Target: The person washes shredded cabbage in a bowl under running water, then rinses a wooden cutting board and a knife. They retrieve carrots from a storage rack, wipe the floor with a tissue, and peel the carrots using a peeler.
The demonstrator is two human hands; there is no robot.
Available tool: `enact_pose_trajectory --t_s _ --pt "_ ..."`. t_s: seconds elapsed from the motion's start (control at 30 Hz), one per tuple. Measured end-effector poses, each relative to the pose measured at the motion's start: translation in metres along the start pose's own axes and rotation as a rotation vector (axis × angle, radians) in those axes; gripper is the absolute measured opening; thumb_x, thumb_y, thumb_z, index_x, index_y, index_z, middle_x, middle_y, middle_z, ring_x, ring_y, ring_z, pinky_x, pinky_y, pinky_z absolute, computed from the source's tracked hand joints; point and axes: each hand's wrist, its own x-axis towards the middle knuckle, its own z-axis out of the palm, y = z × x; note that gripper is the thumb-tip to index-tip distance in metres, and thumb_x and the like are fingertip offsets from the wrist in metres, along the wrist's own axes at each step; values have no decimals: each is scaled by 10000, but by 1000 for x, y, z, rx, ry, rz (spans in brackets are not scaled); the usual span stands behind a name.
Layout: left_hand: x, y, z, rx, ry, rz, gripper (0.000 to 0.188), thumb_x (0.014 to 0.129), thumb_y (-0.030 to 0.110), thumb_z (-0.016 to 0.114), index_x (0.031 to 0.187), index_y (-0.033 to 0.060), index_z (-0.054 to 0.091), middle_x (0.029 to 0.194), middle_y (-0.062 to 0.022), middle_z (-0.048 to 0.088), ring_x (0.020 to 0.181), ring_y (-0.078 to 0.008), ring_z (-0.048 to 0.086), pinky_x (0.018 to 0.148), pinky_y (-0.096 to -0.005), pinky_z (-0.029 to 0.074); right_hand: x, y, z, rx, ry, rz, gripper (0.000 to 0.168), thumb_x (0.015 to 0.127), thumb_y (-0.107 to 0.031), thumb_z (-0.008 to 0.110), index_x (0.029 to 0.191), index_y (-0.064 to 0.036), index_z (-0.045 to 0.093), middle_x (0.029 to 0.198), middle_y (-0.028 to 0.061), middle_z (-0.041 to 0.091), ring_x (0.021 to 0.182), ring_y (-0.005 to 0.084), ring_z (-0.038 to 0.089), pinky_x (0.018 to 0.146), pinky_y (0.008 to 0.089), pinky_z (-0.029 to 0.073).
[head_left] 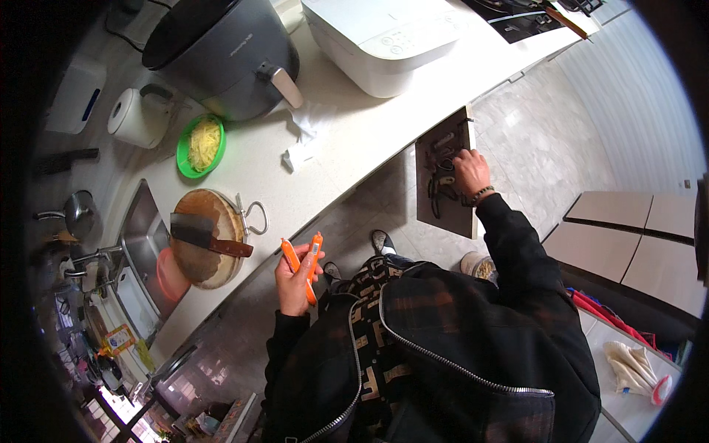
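My left hand point(293, 279) holds two sausages in orange plastic casings. One sausage point(291, 256) leans left, and the other sausage point(314, 252) points up with a printed strip on it. My right hand point(472, 170) reaches over a pulled-out drawer point(426, 207), its fingers curled down among dark-handled utensils point(443, 188). What those fingertips touch is hidden. Left of my left hand, a cleaver point(202, 232) with a wooden handle lies across a round wooden chopping block point(207, 271) on the counter.
A green bowl of shredded yellow food point(204, 145) stands near a dark air fryer point(238, 61). Crumpled tissue point(302, 149) and a white appliance point(376, 50) share the counter point(343, 122). The sink point(147, 238) is at left. A bucket point(471, 263) stands on the floor.
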Motion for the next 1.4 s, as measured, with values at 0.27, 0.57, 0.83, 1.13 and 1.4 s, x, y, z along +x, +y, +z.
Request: enact_pose_trajectory --t_s 0.27,0.57,0.83,1.13,1.4 --pt "-20 -1 -3 -13 69 -3 202 864 104 527 1034 -4 503 904 -140 609 615 -98 528 522 -204 412 53 -30 95 -491 -459 -321 221 792 -263 486 791 -156 679 865 17 631 914 200 485 725 352 347" --pt "-48 -7 -13 -24 177 -15 219 865 127 541 1042 5 507 894 -101 616 623 -86 528 538 -210 404 57 -15 145 -432 -443 -203 289 831 -267 460 991 -115 647 1058 84 582 1034 277 454 770 450 341" --pt "-51 -8 -8 -106 199 1 241 856 133 557 1053 5 502 902 -102 614 622 -76 523 530 -191 400 47 -14 78 -275 -286 -330 221 762 -195 508 900 -102 653 1074 102 536 1032 268 456 757 370 392" --pt "-37 -8 7 -72 126 2 230 853 121 555 1051 14 510 911 -108 616 618 -72 525 528 -183 403 33 12 92 -112 -298 -369 228 754 -142 492 872 24 595 1061 136 499 808 264 568 623 363 504" --pt "-34 -16 8 -36 119 18 209 864 103 532 1041 -3 496 905 -138 615 598 -93 535 505 -200 409 30 7 82 28 -20 -303 141 709 -137 521 743 -45 623 1018 117 510 792 244 550 626 363 486"
